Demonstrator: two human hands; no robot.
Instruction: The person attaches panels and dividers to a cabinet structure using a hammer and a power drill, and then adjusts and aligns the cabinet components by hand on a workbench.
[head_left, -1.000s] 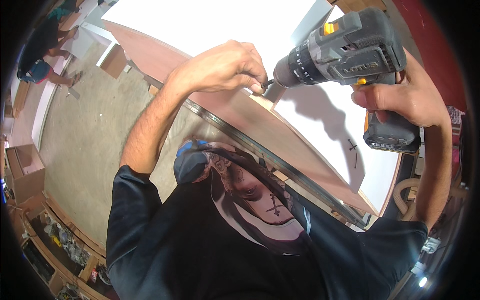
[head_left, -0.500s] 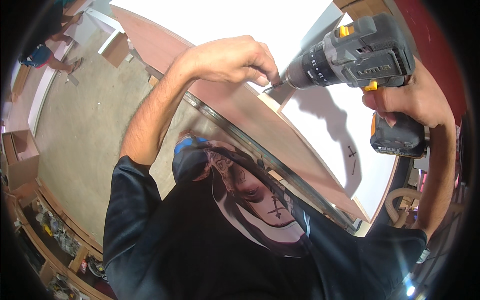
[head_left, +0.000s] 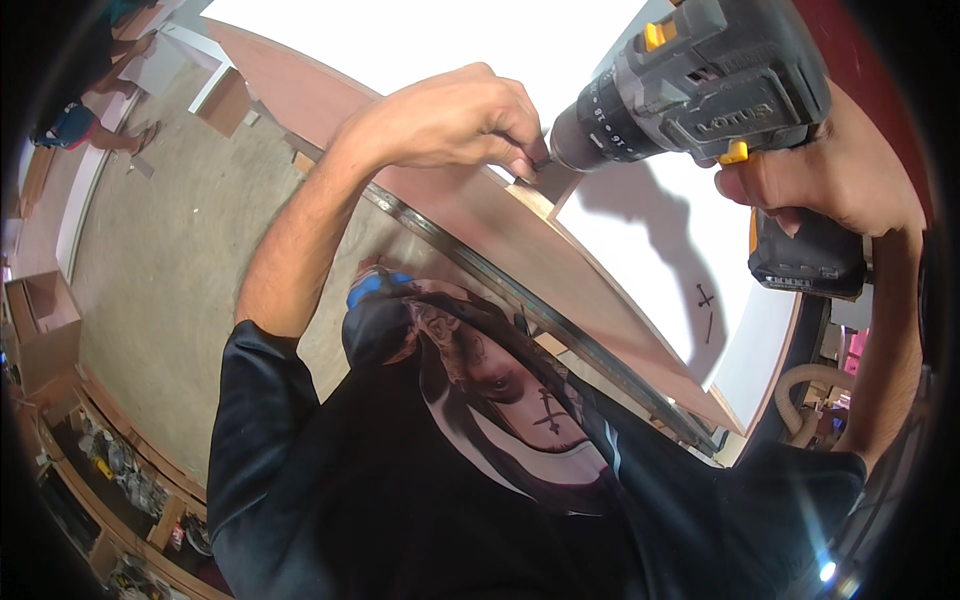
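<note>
Head view: right hand (head_left: 830, 180) grips grey-black cordless drill (head_left: 700, 90) (at 1 o'clock); left hand (head_left: 450, 120) pinches something at its tip, best kept steady on reddish-brown wooden board (head_left: 560, 260).

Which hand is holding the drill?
The right hand grips the grey-and-yellow cordless drill by its handle. The left hand only pinches something small at the drill's tip, against the brown wooden board.

White panel (head_left: 640, 260) open; drill (head_left: 700, 90) blocks top

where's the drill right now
In the head view the grey cordless drill sits upper right, gripped by the right hand, its nose against the left hand fingertips at the white panel's edge.
</note>
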